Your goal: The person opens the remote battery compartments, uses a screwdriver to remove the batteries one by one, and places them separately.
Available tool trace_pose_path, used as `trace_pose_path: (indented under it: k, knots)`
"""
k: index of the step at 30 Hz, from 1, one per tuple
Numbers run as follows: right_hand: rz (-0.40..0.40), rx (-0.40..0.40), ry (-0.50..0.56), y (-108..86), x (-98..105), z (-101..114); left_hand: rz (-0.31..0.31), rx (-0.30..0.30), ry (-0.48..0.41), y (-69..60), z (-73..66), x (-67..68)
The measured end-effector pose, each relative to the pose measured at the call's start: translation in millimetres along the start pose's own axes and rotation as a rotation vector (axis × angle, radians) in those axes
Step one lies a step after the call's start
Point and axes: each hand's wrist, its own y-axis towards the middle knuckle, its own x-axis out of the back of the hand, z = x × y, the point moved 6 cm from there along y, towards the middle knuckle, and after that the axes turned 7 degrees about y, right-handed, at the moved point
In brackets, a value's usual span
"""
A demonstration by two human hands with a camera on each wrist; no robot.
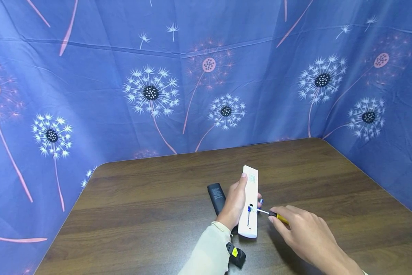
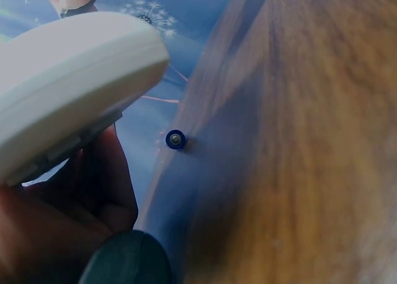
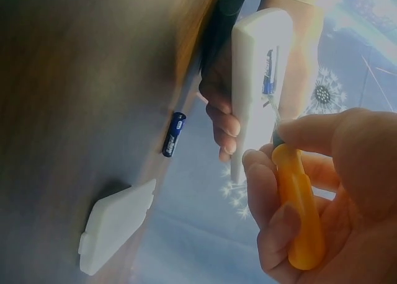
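While head misses it, right wrist shows cover point(image 3: 116, 228).

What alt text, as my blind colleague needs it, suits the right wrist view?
The right hand holds a yellow-orange screwdriver, its tip near a blue battery inside a white remote gripped by the left hand. Another blue battery and a white plastic piece lie on the wooden table.

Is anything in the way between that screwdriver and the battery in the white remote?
Nothing visible: the right hand holds the screwdriver with its tip at the opened white remote, where the battery shows uncovered.
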Motion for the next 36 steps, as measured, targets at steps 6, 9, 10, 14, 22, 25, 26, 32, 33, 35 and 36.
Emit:
trace_pose_path:
  k: [6, 9, 10, 14, 22, 25, 26, 32, 33, 35, 36]
  knots:
    - [-0.052, 0.059, -0.006, -1.2, 2.3, 2.4, 0.001, -0.004, -0.001, -0.1, -0.2, -0.2]
    - [-0.059, 0.078, -0.011, -0.6, 2.6, 3.0, 0.002, -0.007, 0.006, -0.4, -0.5, 0.2]
    - [-0.057, 0.08, -0.013, -0.3, 2.6, 3.2, 0.002, -0.007, 0.008, -0.5, -0.6, 0.3]
    - [-0.064, 0.108, -0.029, 0.9, 3.3, 4.7, 0.001, -0.006, 0.015, -0.9, -1.0, 0.8]
    - [-0.095, 0.167, -0.046, 3.0, 5.7, 8.3, 0.003, -0.002, 0.012, -1.5, -1.9, 1.5]
    - [-0.086, 0.158, -0.044, 3.3, 5.8, 8.6, 0.01, 0.001, 0.009, -2.1, -2.5, 1.7]
    - [-0.085, 0.157, -0.045, 3.5, 5.8, 8.7, 0.012, 0.002, 0.01, -2.3, -2.7, 1.7]
    - [-0.102, 0.17, -0.077, 6.1, 6.5, 9.8, 0.016, -0.006, -0.007, -1.9, -2.8, 1.5]
    - [-0.102, 0.169, -0.085, 6.4, 6.6, 9.6, 0.015, -0.007, -0.011, -1.7, -2.7, 1.4]
    - [-0.096, 0.169, -0.098, 7.2, 6.3, 9.8, 0.016, -0.007, -0.015, -1.5, -2.3, 1.1]
    - [-0.095, 0.17, -0.104, 7.7, 6.2, 9.8, 0.017, -0.005, -0.016, -1.5, -1.9, 0.9]
